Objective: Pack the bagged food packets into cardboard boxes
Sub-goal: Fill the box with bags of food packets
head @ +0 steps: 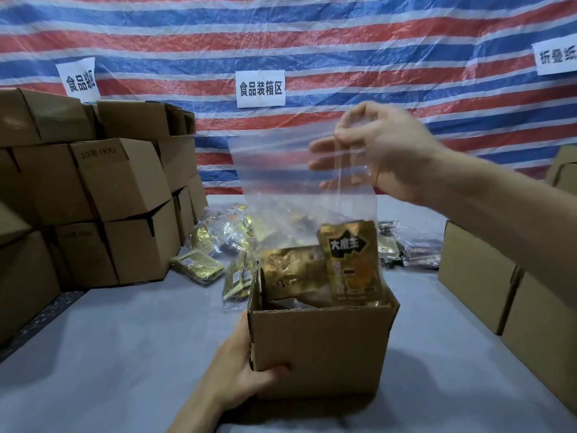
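An open cardboard box (pixel 321 348) stands on the grey table in front of me. My left hand (pixel 246 370) grips its near left corner, thumb on the front wall. My right hand (pixel 371 148) pinches the top of a clear plastic bag (pixel 281 189) held upright above the box. Gold food packets (pixel 352 260) fill the bag's lower end, which hangs partly inside the box. Behind the box, more bagged gold packets (pixel 215 245) lie spread on the table.
Closed cardboard boxes (pixel 118 195) are stacked high at the left. Other boxes (pixel 487 276) stand along the right edge. A striped tarpaulin with white paper signs (pixel 260 89) hangs behind the table (pixel 125 339).
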Demonstrator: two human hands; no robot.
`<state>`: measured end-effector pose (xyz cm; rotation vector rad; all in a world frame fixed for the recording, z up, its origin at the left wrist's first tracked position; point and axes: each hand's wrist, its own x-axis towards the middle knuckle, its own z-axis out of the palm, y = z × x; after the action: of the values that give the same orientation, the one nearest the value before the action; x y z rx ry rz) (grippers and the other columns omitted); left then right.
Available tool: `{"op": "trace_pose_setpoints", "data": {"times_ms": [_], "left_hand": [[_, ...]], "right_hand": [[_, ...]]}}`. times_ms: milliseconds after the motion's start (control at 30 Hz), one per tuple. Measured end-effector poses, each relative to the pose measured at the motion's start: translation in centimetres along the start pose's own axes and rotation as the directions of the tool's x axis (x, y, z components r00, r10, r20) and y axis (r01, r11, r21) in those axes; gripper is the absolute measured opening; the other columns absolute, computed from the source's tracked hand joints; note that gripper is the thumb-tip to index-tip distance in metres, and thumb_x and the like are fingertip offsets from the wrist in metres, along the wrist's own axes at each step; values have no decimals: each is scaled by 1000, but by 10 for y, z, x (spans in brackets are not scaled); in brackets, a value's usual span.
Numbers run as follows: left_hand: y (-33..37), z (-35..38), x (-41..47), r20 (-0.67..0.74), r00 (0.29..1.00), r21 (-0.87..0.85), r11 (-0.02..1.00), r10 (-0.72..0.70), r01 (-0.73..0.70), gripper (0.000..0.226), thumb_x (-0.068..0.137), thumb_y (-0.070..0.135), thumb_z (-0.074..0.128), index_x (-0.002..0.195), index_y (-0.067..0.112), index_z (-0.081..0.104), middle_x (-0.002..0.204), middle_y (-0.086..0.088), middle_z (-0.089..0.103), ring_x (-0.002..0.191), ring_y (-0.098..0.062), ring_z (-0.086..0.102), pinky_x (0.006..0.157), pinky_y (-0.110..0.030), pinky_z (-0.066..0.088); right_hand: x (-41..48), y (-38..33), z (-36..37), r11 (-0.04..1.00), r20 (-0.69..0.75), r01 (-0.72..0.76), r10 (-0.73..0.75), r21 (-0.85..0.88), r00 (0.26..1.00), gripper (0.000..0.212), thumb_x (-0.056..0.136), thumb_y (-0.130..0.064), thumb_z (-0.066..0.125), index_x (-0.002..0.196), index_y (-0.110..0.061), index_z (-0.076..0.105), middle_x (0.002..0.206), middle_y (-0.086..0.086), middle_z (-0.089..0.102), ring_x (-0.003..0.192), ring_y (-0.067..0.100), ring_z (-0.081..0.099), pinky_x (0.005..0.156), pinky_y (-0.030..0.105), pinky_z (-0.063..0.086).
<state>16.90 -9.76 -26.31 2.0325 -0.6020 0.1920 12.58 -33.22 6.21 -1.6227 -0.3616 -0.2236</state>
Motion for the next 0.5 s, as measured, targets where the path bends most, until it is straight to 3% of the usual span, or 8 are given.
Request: {"op": "trace_pose_setpoints", "data": {"times_ms": [167, 233, 333, 400, 500], "left_hand": [[4, 0, -1, -15, 1000, 6, 1000, 8, -8, 84, 59, 67, 79, 133, 39, 53, 120, 27, 65, 109, 5, 63, 83, -23, 51], [5, 0, -1, -10, 1000, -5, 1000, 10, -10, 88, 58, 73, 79, 134, 34, 55, 119, 25, 66, 109, 4, 63, 84, -25, 52], [6, -1, -1, -29, 1000, 2, 1000, -4, 4, 85, 58, 63, 80, 133, 30, 55, 117, 25, 67, 108, 4, 64, 86, -32, 54], [7, -1, -1, -25, 1000, 6, 1000, -1, 1, 84, 60, 59, 80, 133, 27, 55, 117, 23, 67, 109, 1, 64, 89, -40, 54], [8, -2, -1, -15, 1000, -1, 1000, 10, -10, 85, 63, 57, 82, 137, 26, 54, 123, 19, 67, 115, -4, 63, 92, -40, 53]], "right_hand": [[-15, 38, 0, 991, 76, -108, 113, -77, 991, 8, 101, -3, 50, 94, -6, 53, 95, 18, 76, 86, 37, 75, 75, 54, 60], [-24, 57, -2, 961, 167, -113, 158, -252, 973, 4, 98, -8, 60, 96, -7, 56, 96, 12, 78, 92, 34, 75, 83, 54, 57], [-36, 75, -3, 886, 289, -102, 254, -453, 923, 10, 96, -19, 65, 97, -13, 57, 98, 3, 79, 97, 24, 75, 88, 52, 56], [-37, 74, -6, 912, 324, -75, 219, -403, 921, 11, 97, -20, 61, 101, -12, 55, 101, 4, 78, 95, 23, 75, 83, 50, 60], [-31, 61, -10, 988, 281, -75, 110, -134, 953, 19, 91, -20, 59, 103, -8, 52, 105, 15, 76, 97, 34, 74, 77, 53, 62]]}}
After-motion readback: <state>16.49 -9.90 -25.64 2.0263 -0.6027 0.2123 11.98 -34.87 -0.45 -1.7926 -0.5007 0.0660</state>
